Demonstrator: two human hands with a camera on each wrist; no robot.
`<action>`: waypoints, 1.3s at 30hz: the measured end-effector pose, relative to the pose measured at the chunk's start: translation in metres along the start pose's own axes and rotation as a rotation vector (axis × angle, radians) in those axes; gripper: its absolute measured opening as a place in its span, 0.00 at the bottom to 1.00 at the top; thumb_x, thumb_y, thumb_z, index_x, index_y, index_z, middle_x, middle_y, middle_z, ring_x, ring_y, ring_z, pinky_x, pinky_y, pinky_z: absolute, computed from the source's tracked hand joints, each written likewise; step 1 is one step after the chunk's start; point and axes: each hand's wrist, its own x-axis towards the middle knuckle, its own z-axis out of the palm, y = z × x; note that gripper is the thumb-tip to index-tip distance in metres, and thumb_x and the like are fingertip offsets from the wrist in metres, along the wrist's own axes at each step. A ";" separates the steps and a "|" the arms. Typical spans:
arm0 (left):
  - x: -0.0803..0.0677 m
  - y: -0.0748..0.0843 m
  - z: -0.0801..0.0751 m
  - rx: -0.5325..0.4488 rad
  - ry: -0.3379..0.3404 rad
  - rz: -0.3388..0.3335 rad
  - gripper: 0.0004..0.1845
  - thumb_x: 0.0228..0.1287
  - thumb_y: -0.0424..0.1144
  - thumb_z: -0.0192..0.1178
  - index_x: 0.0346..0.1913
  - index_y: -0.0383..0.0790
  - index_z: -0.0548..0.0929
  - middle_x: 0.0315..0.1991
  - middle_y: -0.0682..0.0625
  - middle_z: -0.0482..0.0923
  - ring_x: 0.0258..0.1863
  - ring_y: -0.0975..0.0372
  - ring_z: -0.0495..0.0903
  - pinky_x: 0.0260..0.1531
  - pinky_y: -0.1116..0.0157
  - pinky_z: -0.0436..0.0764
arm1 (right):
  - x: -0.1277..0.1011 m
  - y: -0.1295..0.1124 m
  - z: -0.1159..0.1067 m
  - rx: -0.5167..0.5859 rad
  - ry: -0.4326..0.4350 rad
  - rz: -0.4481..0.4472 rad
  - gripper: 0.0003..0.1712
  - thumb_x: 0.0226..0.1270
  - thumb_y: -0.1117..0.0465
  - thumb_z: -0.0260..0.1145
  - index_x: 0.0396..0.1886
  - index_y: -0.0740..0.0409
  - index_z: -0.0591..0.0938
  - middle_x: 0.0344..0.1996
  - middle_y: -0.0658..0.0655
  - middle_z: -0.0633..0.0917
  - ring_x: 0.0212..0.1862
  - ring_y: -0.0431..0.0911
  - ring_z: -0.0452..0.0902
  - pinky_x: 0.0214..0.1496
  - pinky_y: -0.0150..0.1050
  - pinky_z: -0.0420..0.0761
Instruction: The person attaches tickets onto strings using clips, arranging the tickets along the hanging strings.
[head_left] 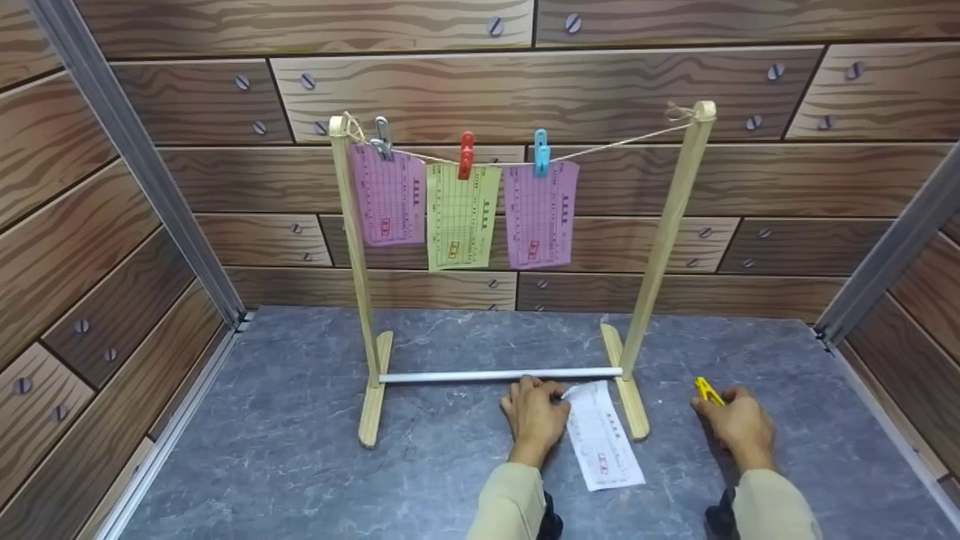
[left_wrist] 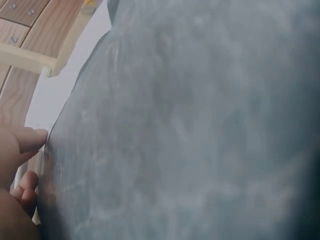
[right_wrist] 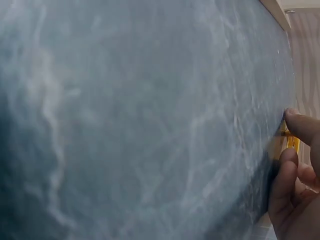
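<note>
Standing frame: a wooden drying rack [head_left: 360, 300] stood on the grey worktop [head_left: 300, 450], beyond and to the left of both hands, with a white crossbar [head_left: 450, 376] joining its feet.
String: a twine line [head_left: 615, 144] ran between the two post tops, high above the fingers.
Hung slips, left to right: a purple slip [head_left: 388, 196] under a grey peg [head_left: 382, 136], a yellow-green slip [head_left: 459, 217] under a red peg [head_left: 466, 154], and another purple slip [head_left: 540, 216] under a blue peg [head_left: 541, 152].
Left hand: the left hand [head_left: 534, 420] lay palm down on the worktop just before the crossbar, its fingers [left_wrist: 27, 140] bent and pinching the top left corner of the white slip.
White slip: the white slip [head_left: 604, 442] lay flat on the worktop, reaching from the left fingertips back toward the person, beside the rack's right foot [head_left: 628, 390] and between the two hands.
Yellow peg: the yellow peg [head_left: 705, 390] sat at the tips of the right fingers, low against the worktop, right of the rack's foot.
Right hand: the right hand [head_left: 739, 427] rested on the worktop, thumb and fingers [right_wrist: 287, 170] curled round the yellow peg; the right wrist view showed the peg held between them.
Sleeves: beige cuffs [head_left: 510, 502] covered both wrists nearest the person.
</note>
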 end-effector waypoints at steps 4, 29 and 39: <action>0.000 -0.001 -0.003 -0.035 -0.032 -0.007 0.06 0.51 0.41 0.73 0.29 0.51 0.85 0.37 0.56 0.74 0.40 0.58 0.72 0.45 0.53 0.63 | 0.000 0.002 -0.002 0.000 -0.021 0.000 0.36 0.67 0.45 0.68 0.55 0.71 0.69 0.28 0.60 0.80 0.22 0.48 0.75 0.23 0.41 0.75; -0.002 -0.008 -0.007 -0.385 0.043 -0.115 0.03 0.62 0.37 0.66 0.33 0.50 0.88 0.22 0.66 0.75 0.31 0.66 0.74 0.53 0.56 0.65 | -0.012 0.002 0.001 -0.015 0.037 -0.047 0.28 0.69 0.49 0.64 0.50 0.73 0.74 0.36 0.67 0.83 0.32 0.54 0.79 0.32 0.44 0.75; -0.004 -0.009 -0.007 -0.419 0.053 -0.124 0.03 0.64 0.39 0.68 0.32 0.51 0.87 0.22 0.67 0.75 0.32 0.66 0.74 0.50 0.58 0.67 | -0.014 0.004 -0.001 -0.002 0.041 -0.048 0.27 0.69 0.50 0.64 0.48 0.72 0.75 0.35 0.66 0.82 0.31 0.53 0.78 0.30 0.43 0.75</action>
